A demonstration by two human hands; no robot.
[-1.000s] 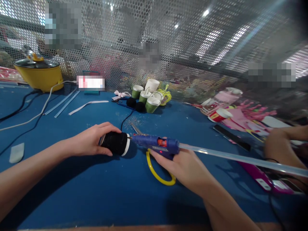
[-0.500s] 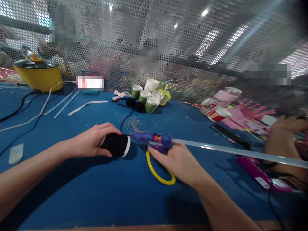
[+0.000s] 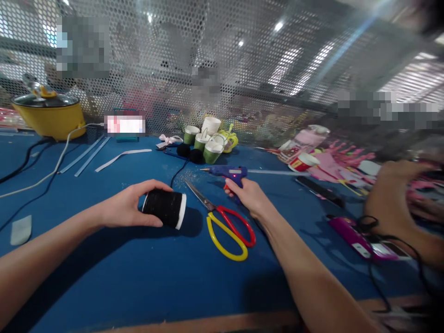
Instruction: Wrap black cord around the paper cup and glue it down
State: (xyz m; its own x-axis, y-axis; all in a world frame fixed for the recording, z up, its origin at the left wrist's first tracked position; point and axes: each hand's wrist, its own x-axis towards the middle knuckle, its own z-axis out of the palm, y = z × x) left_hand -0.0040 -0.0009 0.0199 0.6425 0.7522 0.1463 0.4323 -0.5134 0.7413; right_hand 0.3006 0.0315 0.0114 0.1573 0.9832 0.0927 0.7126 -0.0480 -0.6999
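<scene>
My left hand (image 3: 130, 205) grips a small cup (image 3: 163, 208) wrapped in black with a white rim, tipped on its side with the rim to the right. In my right hand (image 3: 248, 192) is a blue glue gun (image 3: 227, 172), its nozzle pointing left and a long clear glue stick (image 3: 274, 172) running out of its back. Between my hands, on the blue table (image 3: 145, 282), lie scissors (image 3: 207, 203) with one red and one yellow handle. The nozzle is apart from the cup, farther back on the table.
Several green-wrapped cups (image 3: 212, 151) stand at the back beside black pompoms (image 3: 196, 156). A yellow electric pot (image 3: 52, 118) and ribbon strips (image 3: 92, 156) are on the left. Right are a purple power strip (image 3: 350, 236), a red cup (image 3: 303, 162) and another person's arm (image 3: 388, 203).
The glue gun in my right hand has moved away from the black cup's rim, back and to the right, uncovering the scissors. My left hand keeps the cup nearly in place.
</scene>
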